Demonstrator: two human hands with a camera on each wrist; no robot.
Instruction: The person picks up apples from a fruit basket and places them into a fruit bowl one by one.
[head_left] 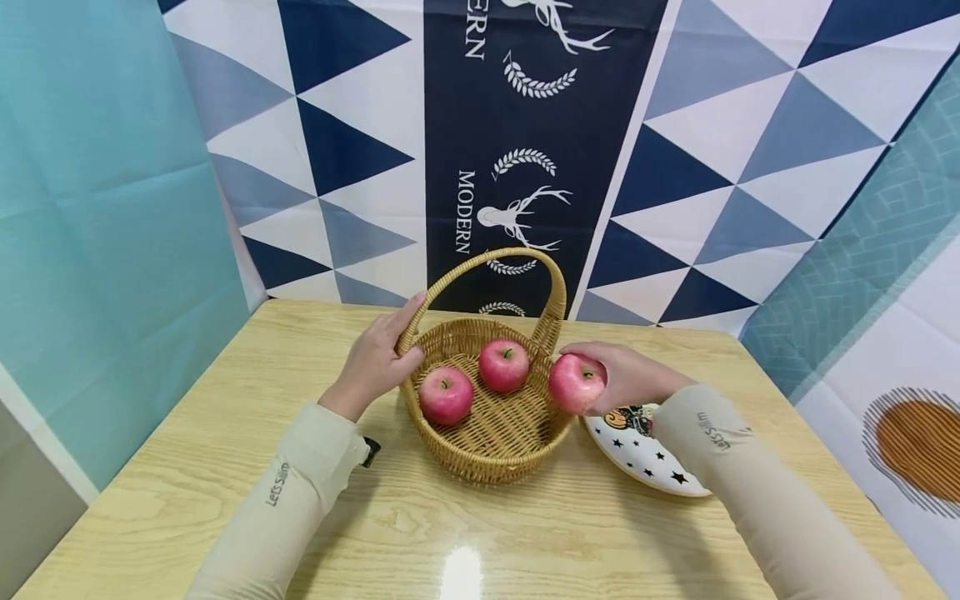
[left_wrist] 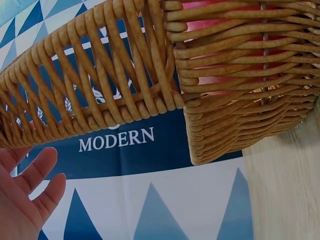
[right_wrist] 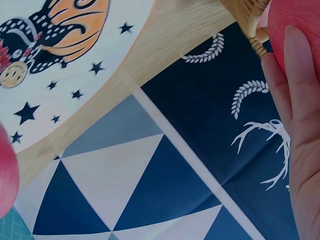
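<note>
A wicker basket [head_left: 487, 468] with a tall arched handle stands on the table, holding two pink-red apples, one at the left [head_left: 446, 396] and one farther back [head_left: 504, 365]. My left hand [head_left: 378, 358] grips the left side of the handle [head_left: 468, 265], thumb on the inner side. In the left wrist view its fingers [left_wrist: 42, 170] show beside the woven handle. My right hand [head_left: 626, 375] holds a third apple [head_left: 576, 384] at the basket's right rim. The right wrist view shows fingers [right_wrist: 302, 75] along that apple's side.
A white plate with black stars [head_left: 637, 458] lies right of the basket, partly hidden under the right sleeve. A round pink thing [right_wrist: 6, 175] shows at the left edge of the right wrist view. Patterned cloth [head_left: 360, 167] hangs behind the wooden table [head_left: 405, 533].
</note>
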